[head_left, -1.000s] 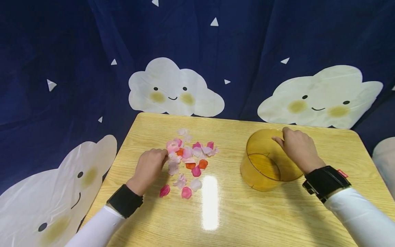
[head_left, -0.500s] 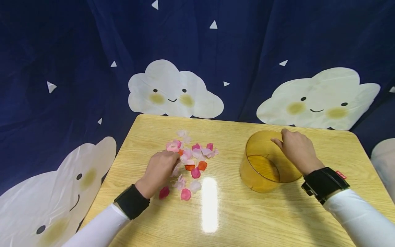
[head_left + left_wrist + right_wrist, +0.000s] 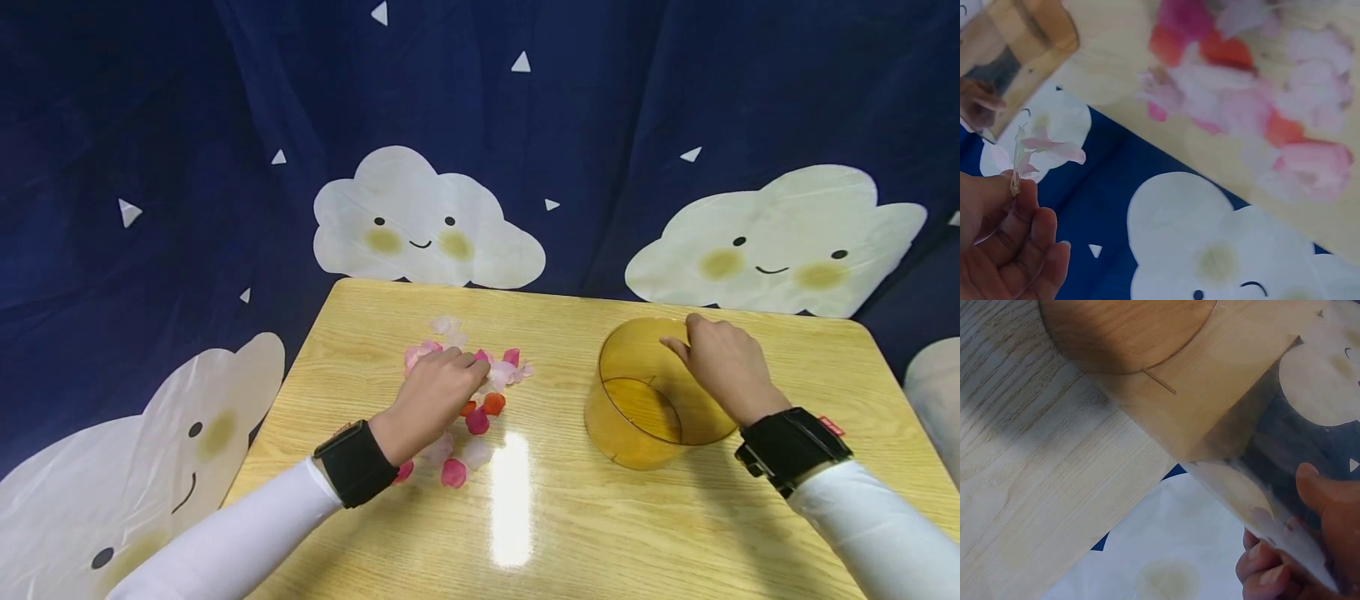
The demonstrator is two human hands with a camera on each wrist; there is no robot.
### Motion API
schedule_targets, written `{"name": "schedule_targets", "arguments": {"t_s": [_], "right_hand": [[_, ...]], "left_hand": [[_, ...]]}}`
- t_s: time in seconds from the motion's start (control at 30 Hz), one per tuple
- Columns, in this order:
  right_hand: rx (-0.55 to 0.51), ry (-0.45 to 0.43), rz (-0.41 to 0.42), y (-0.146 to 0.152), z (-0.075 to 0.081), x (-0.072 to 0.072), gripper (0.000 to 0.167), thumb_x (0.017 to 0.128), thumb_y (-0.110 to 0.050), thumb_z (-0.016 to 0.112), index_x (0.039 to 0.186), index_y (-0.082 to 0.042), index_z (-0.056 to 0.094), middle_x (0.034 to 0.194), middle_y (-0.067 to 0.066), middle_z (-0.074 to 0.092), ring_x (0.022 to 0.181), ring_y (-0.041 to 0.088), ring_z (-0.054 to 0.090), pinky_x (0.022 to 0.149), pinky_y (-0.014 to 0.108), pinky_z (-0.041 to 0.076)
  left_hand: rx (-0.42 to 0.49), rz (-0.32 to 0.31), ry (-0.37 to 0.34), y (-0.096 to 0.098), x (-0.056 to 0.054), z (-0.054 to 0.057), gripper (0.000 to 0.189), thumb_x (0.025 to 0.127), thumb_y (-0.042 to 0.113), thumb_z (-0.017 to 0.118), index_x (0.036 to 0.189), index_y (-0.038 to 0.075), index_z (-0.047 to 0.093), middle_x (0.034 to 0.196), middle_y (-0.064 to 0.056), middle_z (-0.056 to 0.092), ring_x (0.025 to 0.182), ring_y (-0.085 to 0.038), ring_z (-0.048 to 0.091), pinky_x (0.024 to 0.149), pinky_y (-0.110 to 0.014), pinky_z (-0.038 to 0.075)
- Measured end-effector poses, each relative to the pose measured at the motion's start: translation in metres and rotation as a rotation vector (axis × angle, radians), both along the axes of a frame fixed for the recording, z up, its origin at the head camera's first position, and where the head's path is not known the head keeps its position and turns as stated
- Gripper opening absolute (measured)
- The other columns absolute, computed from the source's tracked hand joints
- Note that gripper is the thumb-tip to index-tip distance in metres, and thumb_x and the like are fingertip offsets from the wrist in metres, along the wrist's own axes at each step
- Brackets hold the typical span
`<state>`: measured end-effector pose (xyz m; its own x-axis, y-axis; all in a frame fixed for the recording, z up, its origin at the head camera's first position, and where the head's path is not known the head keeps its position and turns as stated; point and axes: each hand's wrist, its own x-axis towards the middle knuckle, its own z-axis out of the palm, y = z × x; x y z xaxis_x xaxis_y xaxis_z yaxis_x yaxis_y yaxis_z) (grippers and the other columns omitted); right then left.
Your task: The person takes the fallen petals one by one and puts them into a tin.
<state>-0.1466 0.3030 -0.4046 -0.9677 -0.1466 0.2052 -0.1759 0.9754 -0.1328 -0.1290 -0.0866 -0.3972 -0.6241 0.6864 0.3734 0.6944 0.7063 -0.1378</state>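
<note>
My left hand [image 3: 438,392] hovers over scattered pink, white and orange-red flower petals [image 3: 477,421] on the table and hides part of them. In the left wrist view, its thumb and fingers pinch a pale pink petal piece [image 3: 1054,150] by a small stem-like base. On the right of the table sits a see-through amber round tub [image 3: 637,446], its wide mouth tipped toward the head camera's view. My right hand [image 3: 723,367] grips the tub's rim at its far right, thumb inside and fingers outside, as the right wrist view shows.
The wooden table [image 3: 585,533] has a bright light reflection in front of the petals. Behind it hangs a dark blue curtain [image 3: 585,108] printed with smiling white clouds [image 3: 420,225]. Bare tabletop lies between petals and tub.
My left hand has moved right and a little away from me, across the petals, and now covers the middle of the pile. My right hand and the tub have stayed put.
</note>
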Motion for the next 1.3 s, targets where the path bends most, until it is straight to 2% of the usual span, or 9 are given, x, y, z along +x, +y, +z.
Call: {"name": "schedule_targets", "arguments": {"t_s": [0.1, 0.23, 0.4, 0.67, 1.0, 1.3], "right_hand": [[-0.001, -0.003, 0.0, 0.0, 0.0, 0.0, 0.043, 0.098, -0.03, 0.066, 0.073, -0.003, 0.045, 0.052, 0.006, 0.035, 0.04, 0.021, 0.041, 0.039, 0.032, 0.03], [-0.001, -0.011, -0.006, 0.0, 0.0, 0.0, 0.043, 0.099, -0.03, 0.066, 0.073, -0.003, 0.046, 0.052, 0.006, 0.036, 0.041, 0.022, 0.041, 0.039, 0.033, 0.031], [-0.006, -0.011, -0.004, 0.0, -0.001, -0.001, 0.043, 0.098, -0.03, 0.066, 0.073, -0.003, 0.046, 0.052, 0.006, 0.037, 0.041, 0.022, 0.043, 0.039, 0.035, 0.034], [-0.011, -0.023, -0.018, 0.0, 0.0, 0.0, 0.042, 0.098, -0.031, 0.066, 0.074, -0.002, 0.048, 0.052, 0.008, 0.04, 0.042, 0.023, 0.045, 0.04, 0.037, 0.036], [-0.007, -0.038, -0.025, 0.0, 0.003, 0.0, 0.041, 0.099, -0.03, 0.065, 0.075, -0.001, 0.048, 0.053, 0.008, 0.04, 0.042, 0.024, 0.044, 0.04, 0.035, 0.035], [0.003, -0.043, -0.033, 0.0, 0.002, -0.002, 0.04, 0.098, -0.031, 0.066, 0.077, -0.001, 0.049, 0.053, 0.008, 0.041, 0.043, 0.024, 0.046, 0.04, 0.036, 0.036]], "left_hand": [[-0.003, -0.026, 0.024, 0.007, -0.001, 0.006, 0.015, 0.09, 0.01, 0.074, 0.08, 0.013, 0.064, 0.064, 0.003, 0.058, 0.059, -0.013, 0.046, 0.054, -0.022, 0.033], [0.017, -0.06, 0.044, 0.017, -0.001, 0.013, 0.008, 0.09, 0.008, 0.074, 0.09, 0.013, 0.068, 0.069, 0.004, 0.061, 0.062, -0.013, 0.05, 0.055, -0.022, 0.035], [0.007, -0.082, 0.069, 0.03, 0.0, 0.019, 0.011, 0.092, 0.016, 0.074, 0.086, 0.015, 0.064, 0.072, 0.005, 0.061, 0.063, -0.012, 0.052, 0.055, -0.021, 0.034], [0.015, -0.142, 0.121, 0.048, 0.003, 0.028, 0.01, 0.094, 0.009, 0.068, 0.087, 0.014, 0.064, 0.075, 0.003, 0.063, 0.066, -0.015, 0.055, 0.057, -0.023, 0.037], [0.001, -0.22, 0.126, 0.065, 0.005, 0.034, 0.008, 0.094, 0.006, 0.067, 0.093, 0.014, 0.067, 0.083, 0.002, 0.068, 0.073, -0.014, 0.059, 0.06, -0.021, 0.041], [-0.001, -0.245, 0.142, 0.087, 0.003, 0.04, 0.012, 0.098, 0.008, 0.062, 0.098, 0.017, 0.07, 0.091, 0.004, 0.071, 0.081, -0.013, 0.062, 0.067, -0.02, 0.047]]}}
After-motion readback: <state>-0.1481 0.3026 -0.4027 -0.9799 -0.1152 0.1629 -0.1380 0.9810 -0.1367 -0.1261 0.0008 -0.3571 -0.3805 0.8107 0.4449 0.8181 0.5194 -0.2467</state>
